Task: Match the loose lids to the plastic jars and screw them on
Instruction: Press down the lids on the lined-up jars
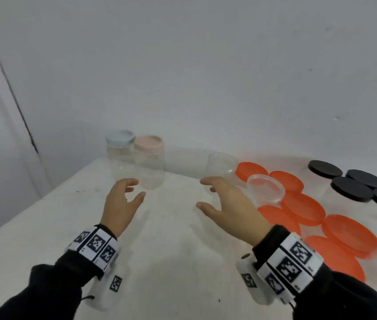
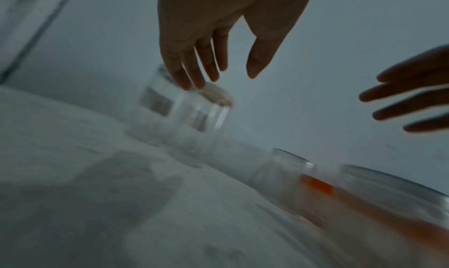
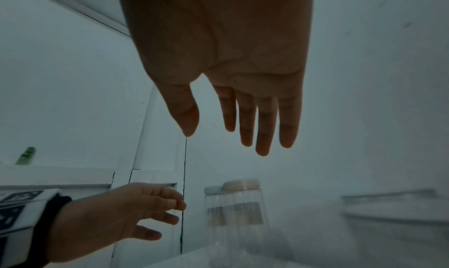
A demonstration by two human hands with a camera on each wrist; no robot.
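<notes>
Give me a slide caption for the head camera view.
Both open hands, left hand and right hand, hover near two capped jars.

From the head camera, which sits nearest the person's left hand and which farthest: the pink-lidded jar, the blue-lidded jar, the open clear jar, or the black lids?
From the left hand:
1. Pink-lidded clear plastic jar, just beyond the fingers.
2. Blue-lidded clear plastic jar, behind it, farther back to the left.
3. Open lidless clear jar, across by the right hand.
4. Black round lids, far right.

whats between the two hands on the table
In the head view, only bare white tabletop lies between left hand and right hand.
</notes>
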